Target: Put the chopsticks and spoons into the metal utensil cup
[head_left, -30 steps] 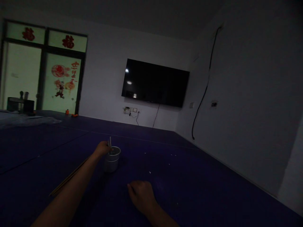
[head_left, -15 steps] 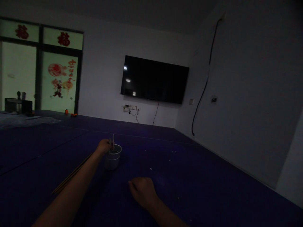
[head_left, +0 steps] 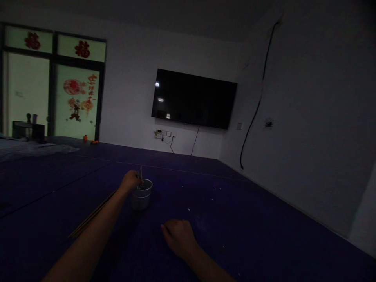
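Observation:
A grey metal cup point(head_left: 141, 200) stands upright on the dark blue surface point(head_left: 164, 250). At its rim, my left hand point(head_left: 130, 181) is closed on slender light-coloured utensils point(head_left: 141, 172), which point up and reach down into the cup. Their lower ends are hidden, so I cannot tell their kind. Long thin wooden sticks point(head_left: 88, 220), like chopsticks, lie on the surface, partly behind my left forearm. My right hand point(head_left: 178, 237) rests on the surface, right of and nearer than the cup. It is curled into a fist; nothing sticks out of it.
Small white scraps point(head_left: 188, 209) dot the surface to the right. At the far left lie a clear plastic sheet point(head_left: 44, 150), a dark holder point(head_left: 28, 130) and small orange items point(head_left: 85, 138). A black television point(head_left: 194, 100) hangs on the far wall, and a cable point(head_left: 260, 98) runs down the right wall.
My left hand stays at the cup; the utensils have shifted slightly right and now stand a little lower in the cup's mouth. My right fist keeps its place. The view has tilted slightly.

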### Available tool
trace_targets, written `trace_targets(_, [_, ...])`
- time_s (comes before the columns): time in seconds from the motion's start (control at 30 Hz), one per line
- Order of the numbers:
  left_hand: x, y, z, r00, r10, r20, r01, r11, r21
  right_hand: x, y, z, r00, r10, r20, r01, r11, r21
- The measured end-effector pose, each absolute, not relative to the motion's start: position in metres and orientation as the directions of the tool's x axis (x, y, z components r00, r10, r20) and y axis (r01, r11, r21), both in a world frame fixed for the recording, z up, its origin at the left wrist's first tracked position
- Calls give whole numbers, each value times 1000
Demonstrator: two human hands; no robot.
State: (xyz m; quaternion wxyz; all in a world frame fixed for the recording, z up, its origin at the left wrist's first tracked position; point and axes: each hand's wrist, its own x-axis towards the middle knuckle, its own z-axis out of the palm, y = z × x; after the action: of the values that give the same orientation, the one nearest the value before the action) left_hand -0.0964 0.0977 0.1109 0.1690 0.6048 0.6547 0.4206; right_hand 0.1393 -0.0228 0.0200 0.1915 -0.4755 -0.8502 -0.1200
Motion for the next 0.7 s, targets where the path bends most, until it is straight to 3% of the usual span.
trace_targets(0.3, [-92,89,118,-167,933,320,736,-97,670,139,-24,22,-479,771,420,854,519,22])
trace_targets(0.7, [-92,87,122,-188,919,347,753,-92,652,139,-23,18,-471,771,428,858,512,22])
